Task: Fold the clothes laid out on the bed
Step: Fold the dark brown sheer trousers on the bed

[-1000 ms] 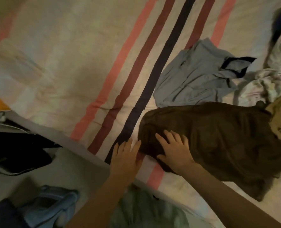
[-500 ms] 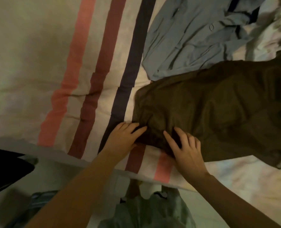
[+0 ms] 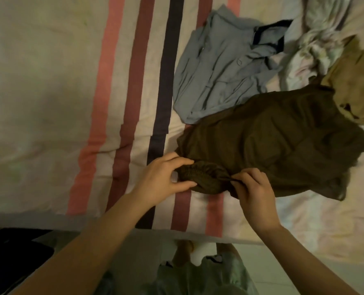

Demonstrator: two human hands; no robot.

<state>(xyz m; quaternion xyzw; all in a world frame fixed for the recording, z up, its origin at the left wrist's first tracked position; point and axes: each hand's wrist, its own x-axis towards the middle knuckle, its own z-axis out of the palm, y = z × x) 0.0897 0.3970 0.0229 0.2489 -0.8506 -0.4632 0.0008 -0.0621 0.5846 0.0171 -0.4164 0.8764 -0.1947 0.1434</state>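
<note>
Both hands on the brown garment (image 3: 262, 145) at the bed (image 3: 38, 92) edge, left hand (image 3: 164, 175) pinching its bunched hem between thumb and fingers, right hand (image 3: 255, 188) curled tight, gripping the same hem, blue shirt (image 3: 217, 67) just beyond

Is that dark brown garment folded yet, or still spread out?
Still spread out. The brown garment lies rumpled across the bed, only its near edge bunched between the left hand and right hand.

Far beyond the grip, the tan garment (image 3: 355, 81) and pale crumpled cloth (image 3: 317, 37) run off the frame's right and top edges.
</note>
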